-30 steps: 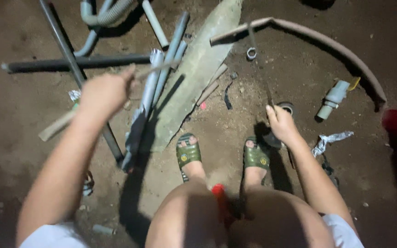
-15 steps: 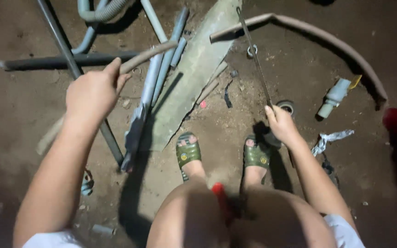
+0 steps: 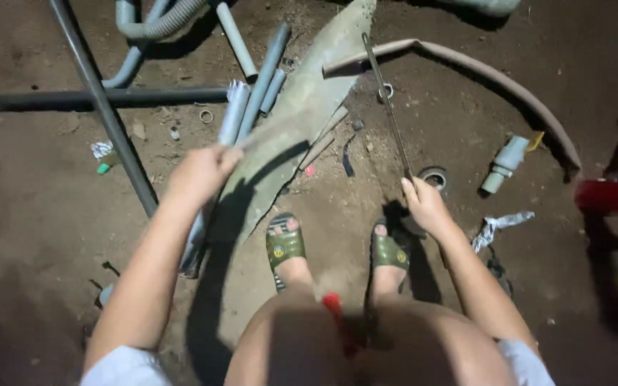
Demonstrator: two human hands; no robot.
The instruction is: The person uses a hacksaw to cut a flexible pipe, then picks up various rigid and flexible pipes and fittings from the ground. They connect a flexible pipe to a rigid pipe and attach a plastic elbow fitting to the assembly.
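Since half a second ago my left hand has come down and toward me with the thin pale rod it was lifting; now I can only see a short blurred stub of that rod beside my thumb, so I cannot tell how much of it is left in my fist. That left hand is closed around it, hovering just over the lower end of the light grey plastic pipe and the edge of the long, flat, pointed greenish-grey sheet that lies across the dirt floor. My right hand has barely shifted: it is closed on the near end of a long thin dark metal blade, which runs up and away from me across the tip of the sheet, close to a small metal ring on the ground. Just beside my right hand lies a round dark ring fitting. My feet in green slippers are planted between my two hands, the left foot touching the edge of the sheet. Farther left, two long dark pipes cross each other on the ground, and a corrugated grey hose curls at the top. A curved brownish hose arcs across the upper right, with a pale plastic pipe fitting and a crumpled scrap of foil below it.
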